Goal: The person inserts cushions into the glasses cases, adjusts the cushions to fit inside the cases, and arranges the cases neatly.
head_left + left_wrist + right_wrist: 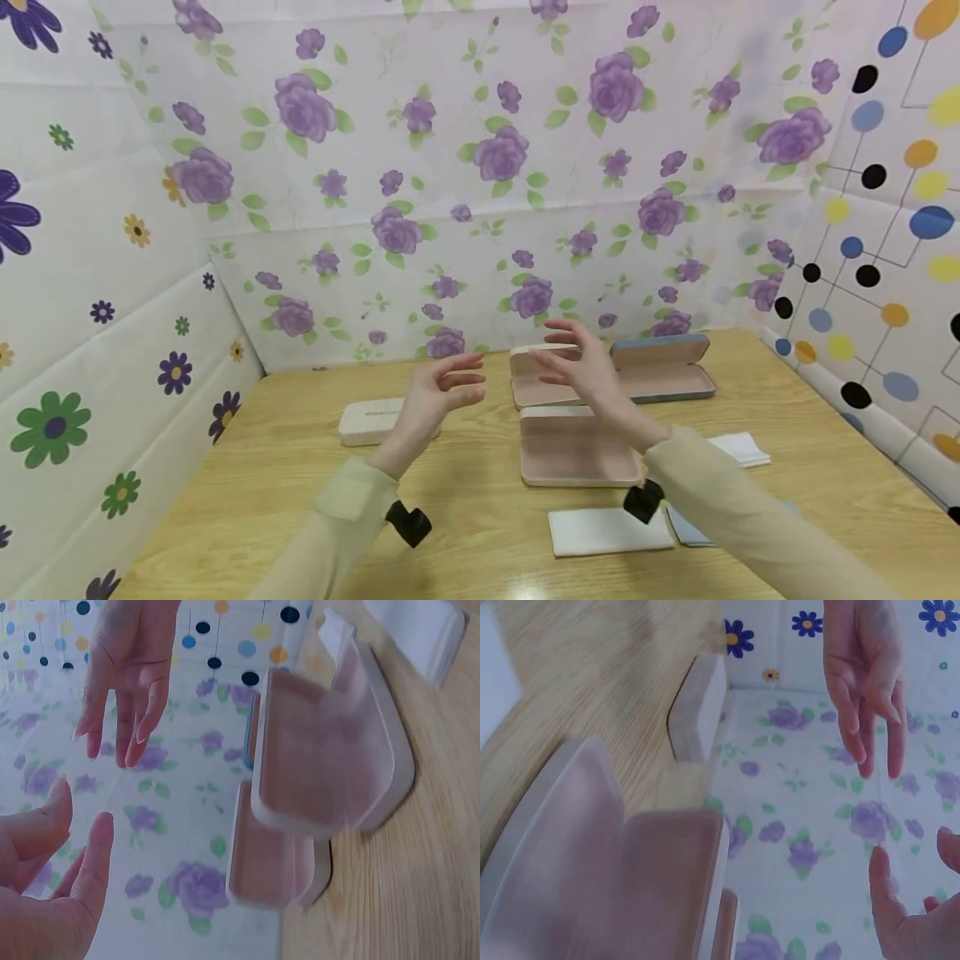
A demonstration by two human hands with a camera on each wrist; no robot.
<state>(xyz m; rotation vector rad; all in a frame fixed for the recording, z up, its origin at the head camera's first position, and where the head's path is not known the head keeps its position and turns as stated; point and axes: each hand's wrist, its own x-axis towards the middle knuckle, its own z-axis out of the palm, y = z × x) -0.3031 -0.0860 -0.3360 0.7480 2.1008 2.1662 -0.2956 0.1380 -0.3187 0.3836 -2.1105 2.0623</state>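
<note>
Both hands hover above the table, apart from each other and holding nothing. My left hand (446, 392), fingers loosely bent, is nearest to a closed white glasses case (367, 421) at the left. My right hand (585, 371) hangs over two open white glasses cases with pink lining. The nearer open case (577, 454) faces me; the farther open case (528, 383) is partly covered by the right hand. A blue open glasses case (667, 379) stands behind the right forearm. In the left wrist view, the right hand (131, 675) shows relaxed fingers.
A folded white cloth (607, 531) lies at the front of the table, beside a light blue cloth (688, 529) partly under the right sleeve. Another white cloth (741, 450) lies farther right. Patterned fabric walls (465, 183) enclose the wooden table (285, 500) at the back and sides.
</note>
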